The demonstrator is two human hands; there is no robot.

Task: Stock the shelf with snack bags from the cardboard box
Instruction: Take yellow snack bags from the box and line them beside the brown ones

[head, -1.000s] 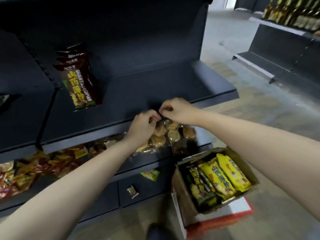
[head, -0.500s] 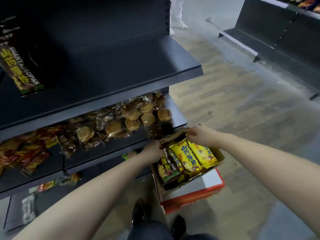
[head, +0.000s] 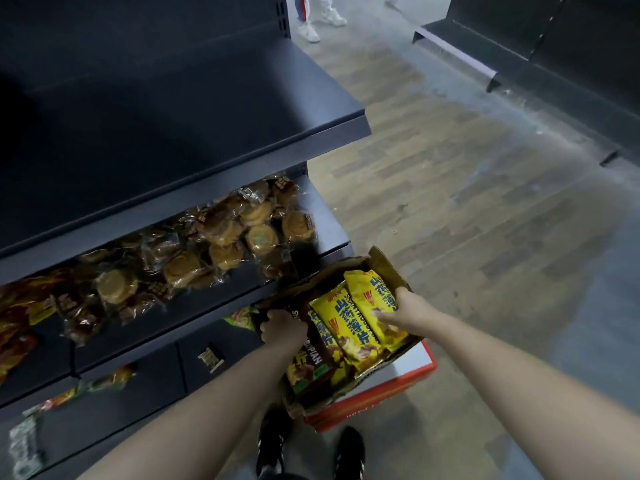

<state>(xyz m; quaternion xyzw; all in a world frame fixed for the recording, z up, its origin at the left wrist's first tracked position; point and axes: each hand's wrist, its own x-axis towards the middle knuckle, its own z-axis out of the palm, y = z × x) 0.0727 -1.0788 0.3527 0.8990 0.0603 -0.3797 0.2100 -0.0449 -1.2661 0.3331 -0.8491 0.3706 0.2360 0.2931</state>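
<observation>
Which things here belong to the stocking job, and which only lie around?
Job: cardboard box; yellow snack bags; brown snack bag; empty upper shelf; left hand; right hand.

Just around: wrapped cookies; red box; far shelving.

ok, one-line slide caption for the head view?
Both hands in the cardboard box: left hand on a brown snack bag, right hand on a yellow snack bag, beside the shelf.

— Which colours did you have in the cardboard box (head: 382, 268)?
— You had yellow bags (head: 349, 327) with blue lettering and one dark brown bag (head: 310, 365) with a green corner; the box was brown.
— And the shelf (head: 194, 140)?
— You faced dark grey, over a grey-brown plank-patterned floor (head: 485, 209).
</observation>
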